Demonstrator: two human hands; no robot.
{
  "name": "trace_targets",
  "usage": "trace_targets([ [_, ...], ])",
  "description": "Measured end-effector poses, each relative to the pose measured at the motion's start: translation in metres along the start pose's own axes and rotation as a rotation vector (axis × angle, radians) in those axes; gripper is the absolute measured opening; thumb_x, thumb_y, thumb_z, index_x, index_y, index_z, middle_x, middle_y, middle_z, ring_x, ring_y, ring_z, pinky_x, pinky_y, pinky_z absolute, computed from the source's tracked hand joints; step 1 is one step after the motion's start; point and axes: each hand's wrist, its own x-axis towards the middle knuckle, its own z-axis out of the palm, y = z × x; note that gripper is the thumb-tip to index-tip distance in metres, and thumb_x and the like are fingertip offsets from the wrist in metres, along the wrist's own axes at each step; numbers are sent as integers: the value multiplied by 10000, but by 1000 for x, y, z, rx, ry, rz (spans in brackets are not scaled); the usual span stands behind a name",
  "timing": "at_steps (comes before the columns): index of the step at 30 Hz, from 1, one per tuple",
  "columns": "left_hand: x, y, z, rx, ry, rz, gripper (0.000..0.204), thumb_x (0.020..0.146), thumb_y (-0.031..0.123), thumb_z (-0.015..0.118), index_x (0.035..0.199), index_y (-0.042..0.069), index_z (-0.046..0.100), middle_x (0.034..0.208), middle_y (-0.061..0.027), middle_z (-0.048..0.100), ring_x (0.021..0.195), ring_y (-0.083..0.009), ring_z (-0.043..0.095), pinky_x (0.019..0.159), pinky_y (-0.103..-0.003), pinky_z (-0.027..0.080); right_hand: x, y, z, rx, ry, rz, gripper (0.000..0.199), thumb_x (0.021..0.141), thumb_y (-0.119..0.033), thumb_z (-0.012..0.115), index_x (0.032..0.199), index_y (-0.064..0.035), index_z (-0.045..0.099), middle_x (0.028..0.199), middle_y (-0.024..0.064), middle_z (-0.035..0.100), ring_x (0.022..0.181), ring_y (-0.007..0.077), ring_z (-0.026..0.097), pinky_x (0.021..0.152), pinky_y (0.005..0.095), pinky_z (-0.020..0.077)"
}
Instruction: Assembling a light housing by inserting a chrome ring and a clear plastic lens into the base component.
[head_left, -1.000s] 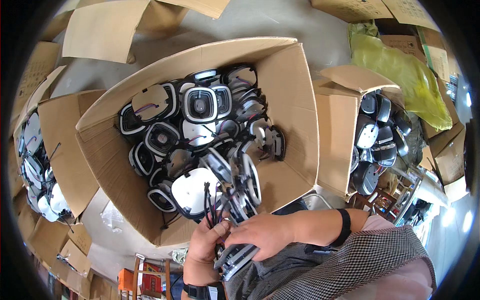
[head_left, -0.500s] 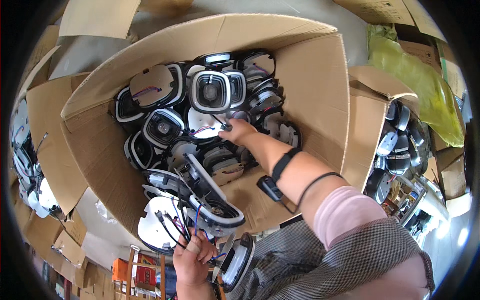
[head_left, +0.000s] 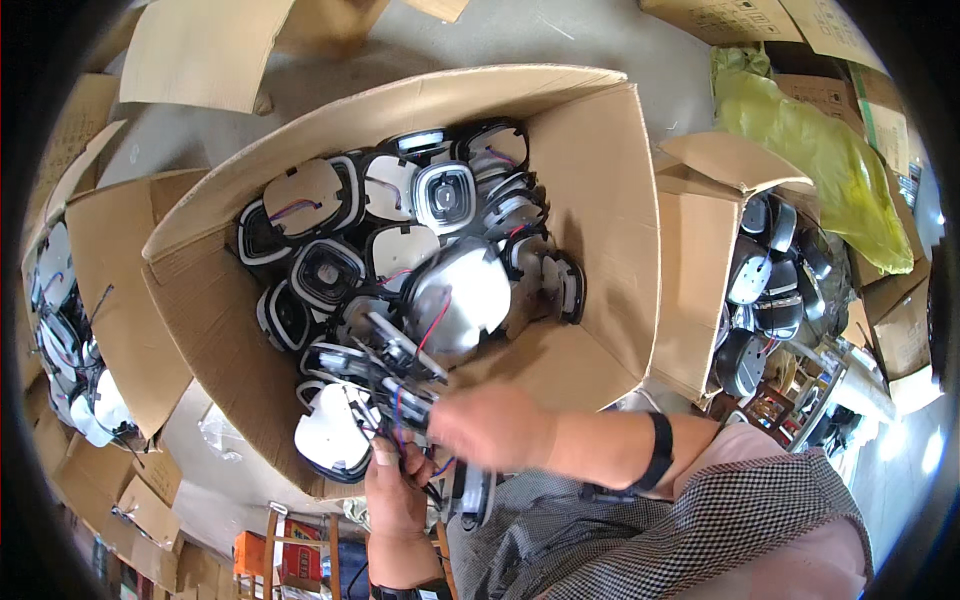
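A big open cardboard box (head_left: pixel 640 200) holds several rounded-square black-and-white units with thin wires. At the box's near edge my left hand (head_left: pixel 395 490) is closed round a bundle of black, red and blue cables (head_left: pixel 400 410), and units hang from or lean by it. Beside that bundle, my right hand (head_left: pixel 490 425) is blurred but looks closed, with something dark at its fingertips that I cannot make out. One unit (head_left: pixel 465 295) stands tilted above the pile, its white back and a red wire showing. Below my left hand's bundle lies another white-backed unit (head_left: pixel 335 430).
A smaller box (head_left: pixel 690 270) of similar units stands on the right, near a yellow-green plastic sheet (head_left: pixel 810 150). Another carton (head_left: pixel 125 290) is on the left, with units beyond it. Below stand a wooden frame (head_left: pixel 270 540) and an orange box (head_left: pixel 249 552).
My right hand has drawn back from the middle of the pile to beside my left hand. A unit now stands tilted, white back showing; the face-up one on top has left its spot.
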Motion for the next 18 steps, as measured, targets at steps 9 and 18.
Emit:
trace_targets([
  [9, -14, 11, -10, 187, -165, -248, 139, 884, 81, 591, 988, -6, 560, 759, -52, 568, 661, -154, 524, 648, -280, 450, -46, -33, 32, -106, -310, -296, 242, 879, -315, 589, 820, -85, 540, 736, 75, 593, 673, 283, 634, 568, 403, 506],
  [18, -44, 36, -30, 260, -197, -197, 244, 857, 251, 658, 921, 36, 563, 553, 40, 354, 420, -85, 315, 452, -280, 307, 78, 121, -46, 68, 477, 281, 287, 853, -273, 679, 1037, -56, 641, 866, 102, 643, 771, 198, 609, 716, 308, 488],
])
